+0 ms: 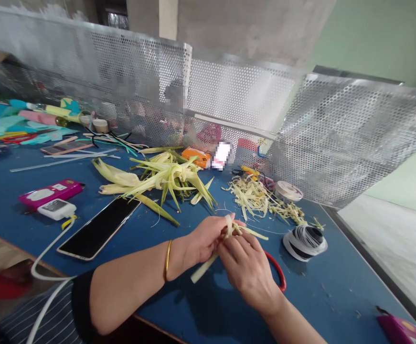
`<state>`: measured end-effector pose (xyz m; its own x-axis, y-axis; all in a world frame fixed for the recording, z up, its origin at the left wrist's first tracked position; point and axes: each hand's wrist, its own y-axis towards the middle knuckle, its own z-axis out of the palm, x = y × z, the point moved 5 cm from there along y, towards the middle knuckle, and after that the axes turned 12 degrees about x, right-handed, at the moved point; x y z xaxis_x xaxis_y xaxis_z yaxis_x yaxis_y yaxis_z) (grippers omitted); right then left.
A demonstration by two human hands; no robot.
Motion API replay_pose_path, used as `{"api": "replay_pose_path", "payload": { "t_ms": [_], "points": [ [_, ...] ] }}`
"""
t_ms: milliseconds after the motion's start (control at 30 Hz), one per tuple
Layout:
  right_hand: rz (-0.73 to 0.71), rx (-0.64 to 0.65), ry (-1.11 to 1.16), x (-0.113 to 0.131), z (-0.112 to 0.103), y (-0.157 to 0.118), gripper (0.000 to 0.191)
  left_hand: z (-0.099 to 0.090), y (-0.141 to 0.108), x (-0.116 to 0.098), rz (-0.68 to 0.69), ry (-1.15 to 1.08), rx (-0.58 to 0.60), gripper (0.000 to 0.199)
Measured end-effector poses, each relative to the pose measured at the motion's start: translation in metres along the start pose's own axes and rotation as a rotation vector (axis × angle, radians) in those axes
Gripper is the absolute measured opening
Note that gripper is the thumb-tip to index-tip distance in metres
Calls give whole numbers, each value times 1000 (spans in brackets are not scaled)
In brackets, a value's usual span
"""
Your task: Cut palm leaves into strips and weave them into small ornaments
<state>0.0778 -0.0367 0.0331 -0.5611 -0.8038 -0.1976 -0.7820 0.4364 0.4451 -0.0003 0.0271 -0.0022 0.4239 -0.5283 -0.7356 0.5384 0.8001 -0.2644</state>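
Note:
Close together over the blue table [336, 286], both hands work on one pale husk strip [204, 269]. My left hand [206, 236], with a gold bangle at the wrist, pinches the strip where it loops upward. The fingers of my right hand [245, 267] are bent round the same bundle from the near side, and a thin greenish end sticks out to the right. Just beyond them lies a pile of green-yellow husks [172, 177]. A red-handled tool [277, 272], partly hidden, rests behind my right hand.
Thin husk scraps [250, 193] lie at the back right, near a spool of white thread [304, 242]. A black phone [100, 229] and a magenta power bank [52, 193] with a white cable are left. Perforated metal panels [139, 81] line the back.

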Motion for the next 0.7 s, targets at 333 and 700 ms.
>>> {"api": "replay_pose_path", "payload": {
  "t_ms": [333, 700],
  "points": [
    [992, -253, 944, -73, 19, -34, 39, -3, -2, -10, 89, 184, -58, 41],
    [995, -375, 1091, -76, 31, -37, 38, 4, -6, -9, 101, 224, -13, 41]
  ]
}}
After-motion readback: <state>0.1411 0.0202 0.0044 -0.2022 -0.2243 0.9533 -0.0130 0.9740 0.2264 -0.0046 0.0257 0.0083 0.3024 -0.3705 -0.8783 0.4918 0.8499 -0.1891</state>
